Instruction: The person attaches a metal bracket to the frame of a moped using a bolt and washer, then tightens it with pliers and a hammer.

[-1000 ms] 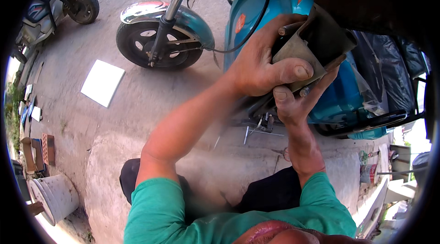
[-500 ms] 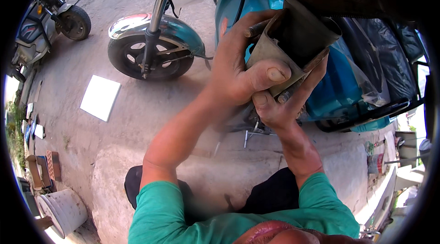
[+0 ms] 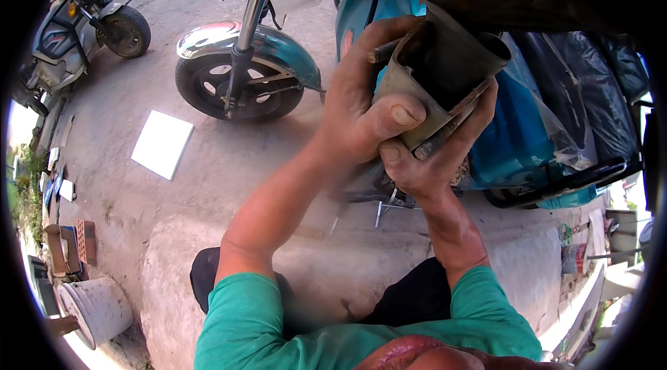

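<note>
Both hands hold up a grey, hollow metal housing, high right of centre, its dark open mouth facing me. My left hand (image 3: 361, 106) wraps the housing (image 3: 403, 85) from the left, thumb pressed on its near wall. Below and to the right, my right hand (image 3: 431, 165) grips the underside, with fingers running up the right side. One threaded stud (image 3: 428, 146) sticks out between the right thumb and fingers. Another stud (image 3: 383, 52) shows by the left fingers. The housing's far side and part of the left fingers are hidden.
A teal three-wheeler with a chrome-and-teal front mudguard (image 3: 264, 50) stands just beyond. Its blue body (image 3: 511, 141) lies to the right. Another motorcycle (image 3: 69, 29) is parked far left. A white square panel (image 3: 162, 145), a brick (image 3: 86, 242) and a white bucket (image 3: 101, 311) lie leftward.
The surroundings have slid a little rightward in view. The housing has shifted slightly left and down, tilting a little, with both hands still around it.
</note>
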Demonstrator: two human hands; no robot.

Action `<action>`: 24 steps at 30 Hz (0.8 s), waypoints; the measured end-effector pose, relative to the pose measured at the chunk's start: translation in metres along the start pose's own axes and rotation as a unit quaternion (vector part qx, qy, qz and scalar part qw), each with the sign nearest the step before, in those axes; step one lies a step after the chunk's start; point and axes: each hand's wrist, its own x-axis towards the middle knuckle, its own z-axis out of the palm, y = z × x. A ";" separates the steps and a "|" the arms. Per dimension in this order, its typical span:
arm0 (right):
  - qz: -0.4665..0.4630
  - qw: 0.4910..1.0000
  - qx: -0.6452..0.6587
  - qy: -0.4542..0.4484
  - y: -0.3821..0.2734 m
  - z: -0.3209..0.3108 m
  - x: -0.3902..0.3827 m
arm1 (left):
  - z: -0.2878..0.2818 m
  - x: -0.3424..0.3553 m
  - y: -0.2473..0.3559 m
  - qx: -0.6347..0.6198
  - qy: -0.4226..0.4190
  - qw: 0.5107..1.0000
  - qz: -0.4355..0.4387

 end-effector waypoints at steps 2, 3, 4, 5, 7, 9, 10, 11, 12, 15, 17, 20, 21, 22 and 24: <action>0.020 0.999 0.022 -0.021 0.000 -0.002 0.001 | -0.001 0.000 0.002 0.010 -0.004 1.000 -0.001; 0.007 1.000 0.011 -0.018 0.001 -0.003 0.001 | -0.003 0.000 0.003 0.033 -0.008 0.999 -0.003; 0.001 1.000 -0.005 -0.017 0.002 -0.004 0.001 | -0.003 0.000 0.003 0.047 0.003 0.999 -0.007; -0.008 1.000 -0.019 -0.017 0.003 -0.003 0.002 | -0.004 0.000 0.003 0.029 -0.016 0.999 -0.003; -0.030 0.999 -0.034 -0.003 0.007 -0.002 0.003 | -0.004 -0.001 -0.002 -0.025 -0.019 1.000 0.000; -0.057 0.998 -0.016 0.009 0.011 0.001 0.004 | -0.005 0.000 -0.008 -0.055 -0.030 0.997 0.039; -0.049 0.998 -0.019 0.018 0.010 0.001 0.003 | -0.008 0.001 -0.011 -0.054 -0.047 0.996 0.050; -0.064 0.997 -0.033 0.023 0.010 0.002 0.004 | -0.011 -0.001 -0.011 -0.020 -0.030 0.999 0.020; -0.047 0.998 -0.039 0.023 0.007 0.001 0.003 | -0.017 -0.002 -0.010 0.015 -0.030 0.999 0.008; -0.092 0.989 0.116 -0.021 -0.003 0.000 0.004 | -0.033 -0.003 -0.005 0.174 -0.061 0.981 0.059; -0.095 0.992 0.084 0.006 -0.003 0.002 0.008 | -0.046 -0.004 0.000 0.419 -0.132 0.875 0.204; -0.188 0.978 0.060 0.068 0.013 0.019 0.019 | -0.049 -0.020 -0.009 0.056 -0.035 0.997 0.028; -0.178 0.982 0.031 0.060 0.017 0.017 0.016 | -0.053 -0.028 -0.015 -0.096 -0.041 0.994 0.004; -0.177 0.982 0.024 0.066 0.021 0.017 0.015 | -0.057 -0.037 -0.023 -0.234 -0.041 0.971 -0.020; -0.163 0.984 0.022 0.063 0.024 0.016 0.011 | -0.089 -0.068 -0.023 -0.074 0.078 0.989 -0.097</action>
